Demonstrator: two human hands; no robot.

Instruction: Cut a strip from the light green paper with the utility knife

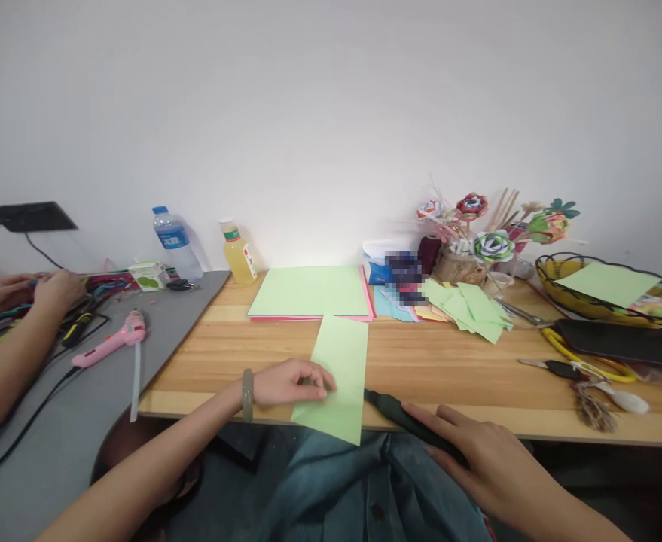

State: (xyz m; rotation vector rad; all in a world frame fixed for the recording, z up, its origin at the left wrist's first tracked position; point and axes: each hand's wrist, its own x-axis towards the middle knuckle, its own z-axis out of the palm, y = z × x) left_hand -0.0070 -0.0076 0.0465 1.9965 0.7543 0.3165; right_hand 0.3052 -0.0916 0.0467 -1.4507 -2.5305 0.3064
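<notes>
A strip of light green paper lies on the wooden table, its near end sticking out past the front edge. My left hand, with a bracelet at the wrist, rests on the strip's left side, fingers loosely curled and apart. To the right, my right hand is wrapped round a dark green tool. The tool's thin tip is at the strip's right edge; whether it touches the paper I cannot tell. Behind the strip lies a stack of coloured sheets, light green on top.
Green paper pieces lie at the back right near paper flowers. A yellow basket, a black case and small scissors are farther right. At left are bottles, a pink glue gun and another person's hands.
</notes>
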